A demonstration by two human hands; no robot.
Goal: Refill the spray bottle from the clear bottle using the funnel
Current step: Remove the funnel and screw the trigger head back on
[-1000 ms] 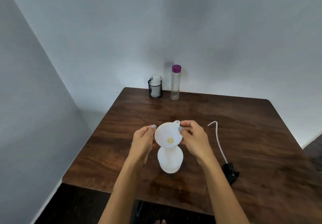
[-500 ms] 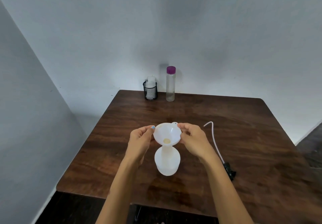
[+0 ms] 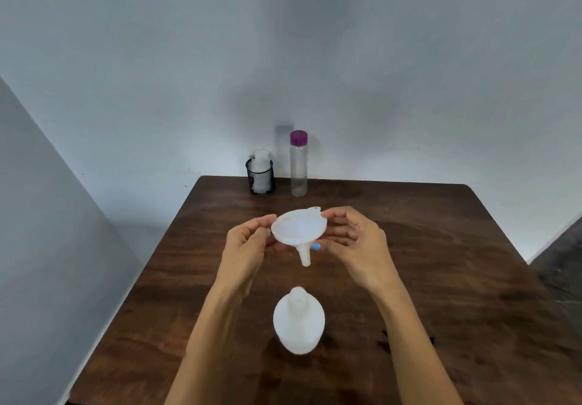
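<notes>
- You hold the white funnel (image 3: 298,227) in the air between both hands, its spout pointing down and tilted slightly toward you.
- Your left hand (image 3: 248,247) pinches the funnel's left rim with curled fingers and thumb.
- Your right hand (image 3: 356,240) grips the right rim, near the small hanging tab; 1 painted fingertip shows beneath the cone.
- The spray bottle (image 3: 298,322) stands upright on the wooden table (image 3: 441,278), between your forearms and nearer to you than the funnel. Its neck is open, with no spray head fitted.
- The funnel's spout hangs clear of that neck and is not seated in it.
- The clear bottle (image 3: 298,165), capped in purple, stands at the table's far edge against the wall, just beside a black mesh cup (image 3: 260,177) that holds something white.
- Step in hand, as judged: placing the funnel. No pouring can start, since the clear bottle is capped and out of your hands.
- Next move, as judged: bring the spout straight over the open neck and lower it until the cone rests steady; then free 1 hand to fetch and uncap the clear bottle.
- Caution: the spray bottle looks light, so a sideways nudge from the spout could tip it.
</notes>
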